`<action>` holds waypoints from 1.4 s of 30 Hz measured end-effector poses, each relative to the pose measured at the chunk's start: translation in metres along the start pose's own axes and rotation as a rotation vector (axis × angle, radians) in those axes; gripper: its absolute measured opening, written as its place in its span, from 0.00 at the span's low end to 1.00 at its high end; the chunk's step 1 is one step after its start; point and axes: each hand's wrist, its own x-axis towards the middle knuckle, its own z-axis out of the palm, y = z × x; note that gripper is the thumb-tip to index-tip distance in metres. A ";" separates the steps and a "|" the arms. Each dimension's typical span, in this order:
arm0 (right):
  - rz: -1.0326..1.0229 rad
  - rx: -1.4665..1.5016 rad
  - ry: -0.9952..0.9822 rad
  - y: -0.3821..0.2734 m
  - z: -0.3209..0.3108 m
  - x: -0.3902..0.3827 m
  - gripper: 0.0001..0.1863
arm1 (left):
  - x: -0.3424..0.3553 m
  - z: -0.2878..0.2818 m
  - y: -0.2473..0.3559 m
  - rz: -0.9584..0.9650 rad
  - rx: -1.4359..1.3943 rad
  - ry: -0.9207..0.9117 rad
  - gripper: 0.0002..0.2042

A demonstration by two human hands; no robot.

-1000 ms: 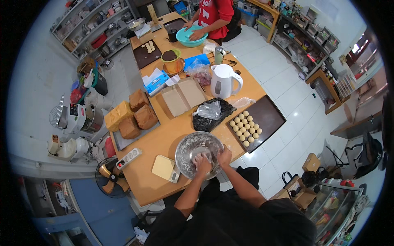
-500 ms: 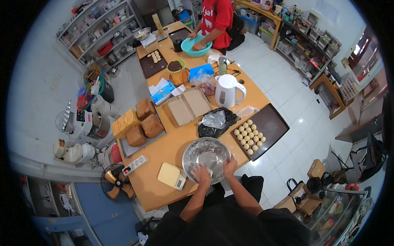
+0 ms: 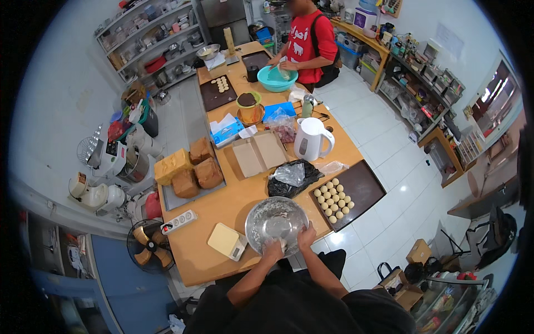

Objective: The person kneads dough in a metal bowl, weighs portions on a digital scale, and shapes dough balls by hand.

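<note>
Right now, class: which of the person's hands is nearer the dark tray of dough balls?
Right. The right hand grips the steel bowl's rim on the side facing the dark tray; the left hand sits at the near rim, farther off.

Bowl (image 3: 276,224) at table (image 3: 222,209) near edge; scale (image 3: 227,241) left, dough-ball tray (image 3: 349,194) right, kettle (image 3: 310,139) behind.

Both arms reach up from the bottom, bare from the elbows down. The left hand (image 3: 272,250) and the right hand (image 3: 306,236) sit close side by side — fingers bent and curled down. The right one is a bit further out.
</note>
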 end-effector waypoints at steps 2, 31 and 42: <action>-0.026 -0.002 -0.032 0.005 0.002 0.004 0.12 | 0.006 -0.021 0.005 -0.044 -0.185 -0.013 0.33; -0.092 -0.017 -0.009 0.011 0.004 0.017 0.21 | 0.079 -0.038 0.001 0.014 -0.545 0.663 0.29; 0.082 0.101 0.151 0.014 0.016 0.011 0.17 | 0.051 -0.009 0.051 0.110 -0.409 0.148 0.31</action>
